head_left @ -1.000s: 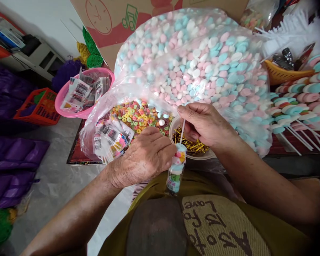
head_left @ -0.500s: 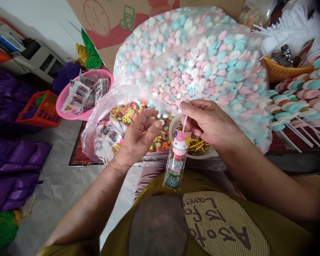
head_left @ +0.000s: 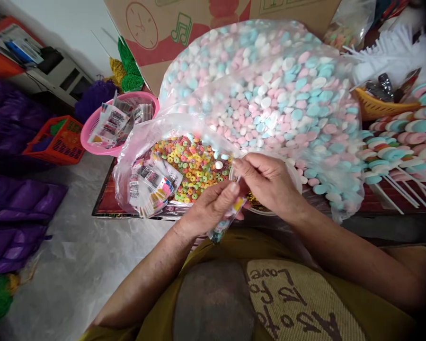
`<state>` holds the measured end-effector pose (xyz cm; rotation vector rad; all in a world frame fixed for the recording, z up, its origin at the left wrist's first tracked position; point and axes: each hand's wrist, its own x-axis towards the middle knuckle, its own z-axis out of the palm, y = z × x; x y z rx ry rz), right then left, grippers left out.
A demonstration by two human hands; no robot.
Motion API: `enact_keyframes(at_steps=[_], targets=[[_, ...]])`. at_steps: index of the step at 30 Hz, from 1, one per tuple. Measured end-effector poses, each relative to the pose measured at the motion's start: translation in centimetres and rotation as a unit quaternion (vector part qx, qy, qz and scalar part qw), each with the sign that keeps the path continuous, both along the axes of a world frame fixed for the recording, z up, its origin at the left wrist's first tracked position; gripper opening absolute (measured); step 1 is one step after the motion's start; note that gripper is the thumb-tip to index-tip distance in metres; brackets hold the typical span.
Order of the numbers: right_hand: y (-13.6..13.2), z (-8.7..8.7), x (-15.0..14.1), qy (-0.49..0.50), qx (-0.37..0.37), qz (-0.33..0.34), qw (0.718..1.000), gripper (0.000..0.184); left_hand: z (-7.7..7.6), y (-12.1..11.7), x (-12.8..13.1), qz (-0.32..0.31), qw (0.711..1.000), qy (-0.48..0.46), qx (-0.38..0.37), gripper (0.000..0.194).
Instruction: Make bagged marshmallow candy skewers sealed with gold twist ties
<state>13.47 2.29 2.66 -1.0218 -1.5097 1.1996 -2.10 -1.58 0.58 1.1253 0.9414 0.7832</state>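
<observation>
Centrally, just off the near edge of the bench (head_left: 104, 200), the grip of the left hand (head_left: 209, 208) is closed around a wrapped candy stick (head_left: 222, 228); the right hand (head_left: 272, 183) pinches its upper end. A slack pinch could let it slip and drop.

The left hand (head_left: 215, 204) covers part of a bagged sweet (head_left: 219, 231), its print blurred. By the near edge of the surface (head_left: 104, 202) the right hand (head_left: 274, 182) hides much of a bowl (head_left: 297, 176); lettering on the wrappers (head_left: 152, 186) is too small for me.
</observation>
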Motion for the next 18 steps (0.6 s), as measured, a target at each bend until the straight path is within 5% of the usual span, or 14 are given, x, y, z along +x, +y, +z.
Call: enact_keyframes(at_steps=[3, 6, 12, 18], targets=[[0.8, 0.0, 0.5, 0.059, -0.033, -0.005, 0.998, 0.041, 0.5, -0.1, -1.6, -0.033, 0.999, -0.040, -0.013, 0.052], [0.9, -0.1, 0.4, 0.078, -0.050, 0.011, 0.996, 0.041, 0.7, -0.5, -1.9, -0.042, 0.998, -0.043, -0.021, 0.034], [-0.3, 0.6, -0.5, 0.005, 0.022, -0.017, 1.000, 0.043, 0.3, -1.4, 0.7, 0.091, 0.988, -0.101, -0.073, 0.027], [-1.0, 0.2, -0.9, -0.080, 0.097, -0.036, 0.991, 0.045, -0.2, -1.8, 1.9, 0.221, 0.975, -0.006, 0.035, 0.026]])
